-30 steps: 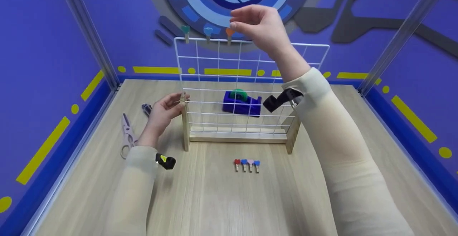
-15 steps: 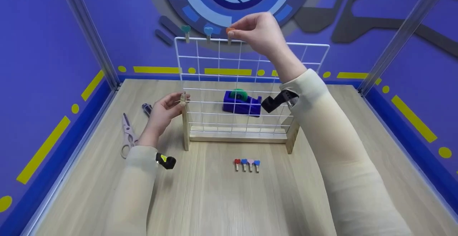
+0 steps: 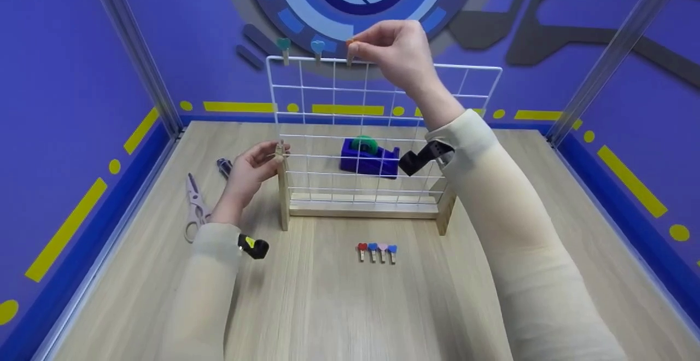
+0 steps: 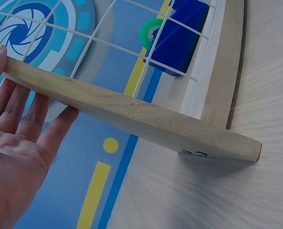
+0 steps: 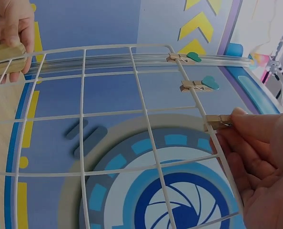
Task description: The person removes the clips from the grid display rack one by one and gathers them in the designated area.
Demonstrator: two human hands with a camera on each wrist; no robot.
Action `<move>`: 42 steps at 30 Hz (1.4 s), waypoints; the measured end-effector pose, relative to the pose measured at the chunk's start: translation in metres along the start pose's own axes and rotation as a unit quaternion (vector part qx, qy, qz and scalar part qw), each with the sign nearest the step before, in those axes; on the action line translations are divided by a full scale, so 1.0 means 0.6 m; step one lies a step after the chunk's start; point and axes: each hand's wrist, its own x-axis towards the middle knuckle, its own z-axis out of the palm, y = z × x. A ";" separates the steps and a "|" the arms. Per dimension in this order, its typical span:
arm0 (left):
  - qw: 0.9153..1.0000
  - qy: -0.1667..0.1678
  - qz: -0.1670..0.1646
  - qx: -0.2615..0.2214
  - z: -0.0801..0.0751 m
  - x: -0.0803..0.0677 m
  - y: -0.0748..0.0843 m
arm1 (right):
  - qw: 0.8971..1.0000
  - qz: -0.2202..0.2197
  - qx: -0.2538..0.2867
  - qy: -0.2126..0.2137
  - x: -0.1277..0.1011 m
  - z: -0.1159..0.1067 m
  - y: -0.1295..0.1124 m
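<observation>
A white wire grid [image 3: 383, 131] stands in a wooden base [image 3: 361, 208]. My left hand [image 3: 273, 156] grips the top of its left wooden post [image 3: 283, 186]; the left wrist view shows my fingers [image 4: 17, 109] lying behind the post [image 4: 132, 119]. My right hand [image 3: 355, 46] pinches an orange heart clip [image 3: 350, 44] on the grid's top wire. Left of it on that wire sit a blue heart clip [image 3: 318, 48] and a teal one [image 3: 283, 45]. In the right wrist view my fingertips [image 5: 244, 126] hold the clip's wooden legs [image 5: 217, 121].
Several heart clips [image 3: 377, 251] lie in a row on the wooden table [image 3: 339, 306] in front of the base. Behind the grid is a blue tape dispenser [image 3: 369, 158]. Scissors [image 3: 192, 208] and a dark pen [image 3: 224, 167] lie to the left. Purple walls surround the table.
My right hand came down from just above the top wire and closed on the orange clip. The left hand and the grid stayed where they were.
</observation>
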 end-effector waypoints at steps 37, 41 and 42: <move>1.000 0.004 -0.001 0.004 0.003 -0.005 0.005 | 0.986 -0.038 0.145 -0.077 -0.162 -0.010 0.090; 1.000 0.000 -0.002 0.002 0.003 -0.004 0.006 | 0.987 -0.006 0.136 -0.090 -0.185 -0.004 0.107; 1.000 0.000 -0.002 0.002 0.003 -0.004 0.006 | 0.987 0.003 0.133 -0.093 -0.191 -0.002 0.112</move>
